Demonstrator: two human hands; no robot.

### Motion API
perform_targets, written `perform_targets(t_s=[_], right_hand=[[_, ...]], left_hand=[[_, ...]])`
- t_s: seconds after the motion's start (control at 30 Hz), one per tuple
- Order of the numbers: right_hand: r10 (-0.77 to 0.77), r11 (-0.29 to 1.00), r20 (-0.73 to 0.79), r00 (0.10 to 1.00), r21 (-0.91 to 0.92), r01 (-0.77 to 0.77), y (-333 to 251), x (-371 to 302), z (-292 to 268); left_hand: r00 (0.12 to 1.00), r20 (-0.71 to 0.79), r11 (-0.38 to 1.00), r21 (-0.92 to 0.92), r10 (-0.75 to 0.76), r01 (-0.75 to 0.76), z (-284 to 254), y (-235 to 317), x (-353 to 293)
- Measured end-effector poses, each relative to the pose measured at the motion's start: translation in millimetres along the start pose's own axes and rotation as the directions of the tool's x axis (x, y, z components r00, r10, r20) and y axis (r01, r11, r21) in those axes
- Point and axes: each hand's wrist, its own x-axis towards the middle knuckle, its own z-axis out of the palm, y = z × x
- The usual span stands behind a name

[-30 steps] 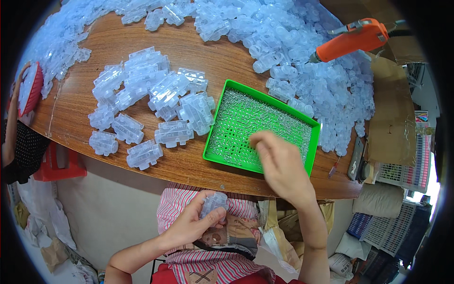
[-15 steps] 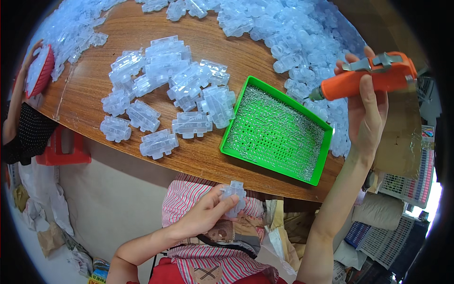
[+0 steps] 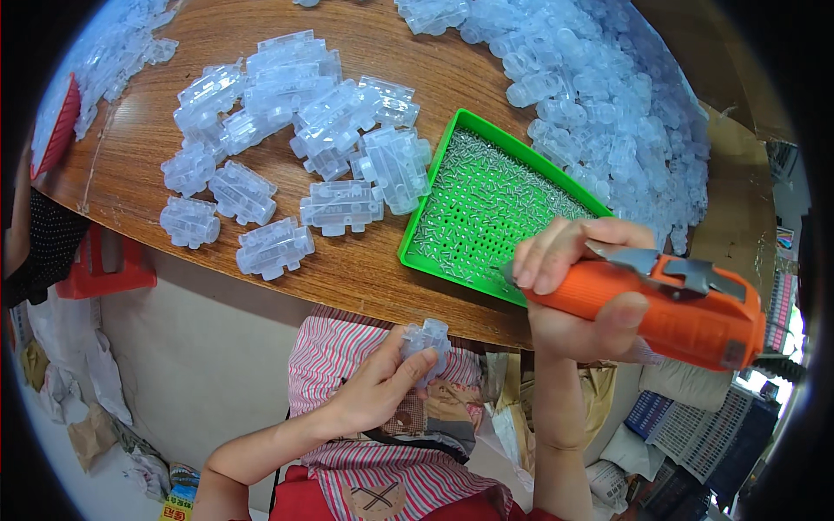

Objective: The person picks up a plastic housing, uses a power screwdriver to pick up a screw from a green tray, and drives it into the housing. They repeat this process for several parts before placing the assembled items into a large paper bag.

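My left hand [image 3: 378, 391] pinches a clear plastic housing [image 3: 426, 347] between thumb and fingers, just off the table's near edge. An orange electric screwdriver [image 3: 669, 304] with a metal lever on top is wrapped in my right hand [image 3: 582, 286]. Its tip points left, above the near side of a green perforated tray [image 3: 460, 282]; the very tip is blurred. Small silver screws [image 3: 486, 174] cover much of the tray floor. My right hand and the tool hide the tray's right part.
Several clear plastic housings [image 3: 341, 207] lie grouped on the brown wooden table [image 3: 365, 291]. A big heap of clear parts [image 3: 599, 113] spreads along the far right. At the left are a red basket [image 3: 56, 130], a red stool [image 3: 109, 269] and another person's dark dotted garment [image 3: 48, 243].
My right hand has brought the screwdriver down and toward me, from above the heap to the tray. My left hand keeps its housing. The other person's hand has left the red basket.
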Motion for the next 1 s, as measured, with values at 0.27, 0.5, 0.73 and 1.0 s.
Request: perform_targets(t_s=[0.27,0.5,0.73,1.0], right_hand=[[0.024,1.0,0.008,1.0,0.009,-0.024,11,-4,0],[0.026,0.998,0.019,0.999,0.055,-0.027,19,-4,-2],[-0.031,0.997,0.064,0.997,0.066,0.027,25,-7,-4],[-0.113,0.99,0.23,0.966,0.104,0.091,-25,-34,13]], left_hand=[[1.0,0.008,0.998,0.066,-0.008,0.008,1,0,0],[0.999,-0.032,1.0,0.014,0.028,-0.028,4,1,1],[0.999,-0.031,1.0,0.015,0.005,-0.005,4,1,-1],[0.999,-0.031,0.999,0.049,0.019,-0.018,2,-4,0]])
